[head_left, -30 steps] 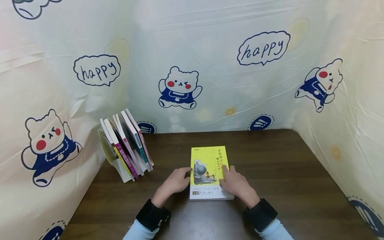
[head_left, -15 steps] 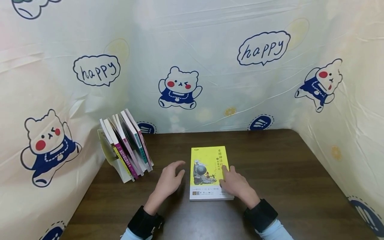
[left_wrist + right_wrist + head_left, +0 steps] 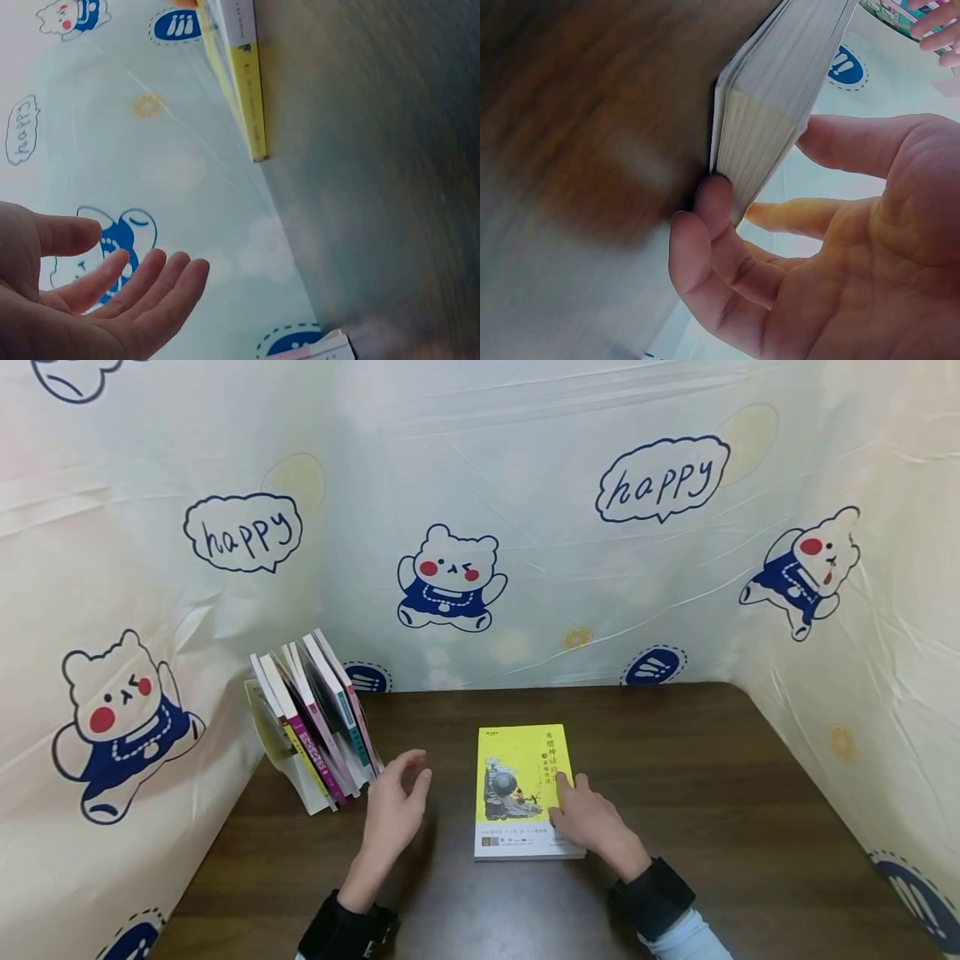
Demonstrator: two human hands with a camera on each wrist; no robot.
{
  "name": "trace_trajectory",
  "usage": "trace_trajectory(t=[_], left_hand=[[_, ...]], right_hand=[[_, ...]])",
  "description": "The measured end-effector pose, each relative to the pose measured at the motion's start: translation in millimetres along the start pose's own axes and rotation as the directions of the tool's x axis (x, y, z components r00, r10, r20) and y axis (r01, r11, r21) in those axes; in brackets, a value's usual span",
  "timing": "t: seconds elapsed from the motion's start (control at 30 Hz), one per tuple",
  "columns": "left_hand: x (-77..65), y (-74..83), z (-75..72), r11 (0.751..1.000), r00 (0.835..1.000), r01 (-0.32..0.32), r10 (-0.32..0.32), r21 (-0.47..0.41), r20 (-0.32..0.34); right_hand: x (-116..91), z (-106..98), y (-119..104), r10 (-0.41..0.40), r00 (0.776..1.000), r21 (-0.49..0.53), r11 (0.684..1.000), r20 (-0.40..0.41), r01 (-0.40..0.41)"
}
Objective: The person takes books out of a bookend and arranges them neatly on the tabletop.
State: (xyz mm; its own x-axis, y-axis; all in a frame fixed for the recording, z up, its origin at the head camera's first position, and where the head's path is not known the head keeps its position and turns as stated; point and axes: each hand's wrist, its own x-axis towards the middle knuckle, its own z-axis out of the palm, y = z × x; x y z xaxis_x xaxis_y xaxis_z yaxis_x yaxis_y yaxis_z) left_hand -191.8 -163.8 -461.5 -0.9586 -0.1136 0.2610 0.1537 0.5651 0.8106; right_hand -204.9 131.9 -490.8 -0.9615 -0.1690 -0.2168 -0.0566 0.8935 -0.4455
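A yellow-covered paperback book [image 3: 517,777] with a white band along its bottom lies flat on the table. My right hand [image 3: 592,818] grips its right edge. In the right wrist view the thumb presses the cover, and other fingers [image 3: 716,199] curl at the book's page edge [image 3: 761,127]. My left hand [image 3: 393,806] hovers between this book and a leaning row of books [image 3: 318,727] at the left, thumb and fingers spread and relaxed. Nothing lies in its palm in the left wrist view, where the yellow book's spine [image 3: 251,90] shows beyond.
The row stands in a pale green and white book holder [image 3: 288,764] at the table's left back corner. Around the dark wooden table [image 3: 712,793] hangs a pale printed sheet [image 3: 525,468] at the back and both sides.
My left hand has let go of the yellow book's left edge and moved left toward the row of books. The right hand and the yellow book have stayed put.
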Motion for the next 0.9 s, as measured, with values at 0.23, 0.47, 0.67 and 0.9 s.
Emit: trace_trajectory(t=[0.23, 0.47, 0.67, 0.9], left_hand=[[-2.1, 0.9, -15.2, 0.995, 0.993, 0.058, -0.065, -0.078, -0.099], [-4.4, 0.4, -27.6, 0.995, 0.948, 0.023, -0.052, -0.096, -0.315], [-6.2, -2.8, -40.7, 0.998, 0.906, 0.012, -0.034, -0.055, -0.422], [-6.0, -3.7, -50.1, 0.996, 0.855, -0.003, -0.046, -0.094, -0.517]], right_hand=[[1.5, 0.5, 0.5, -0.004, 1.000, -0.016, 1.000, -0.015, 0.004], [1.9, 0.7, 0.2, 0.001, 1.000, -0.016, 1.000, -0.012, -0.001], [0.9, 1.2, 0.9, -0.003, 1.000, -0.006, 1.000, -0.013, 0.003], [0.7, 0.9, 1.2, -0.004, 1.000, -0.006, 1.000, -0.012, 0.003]])
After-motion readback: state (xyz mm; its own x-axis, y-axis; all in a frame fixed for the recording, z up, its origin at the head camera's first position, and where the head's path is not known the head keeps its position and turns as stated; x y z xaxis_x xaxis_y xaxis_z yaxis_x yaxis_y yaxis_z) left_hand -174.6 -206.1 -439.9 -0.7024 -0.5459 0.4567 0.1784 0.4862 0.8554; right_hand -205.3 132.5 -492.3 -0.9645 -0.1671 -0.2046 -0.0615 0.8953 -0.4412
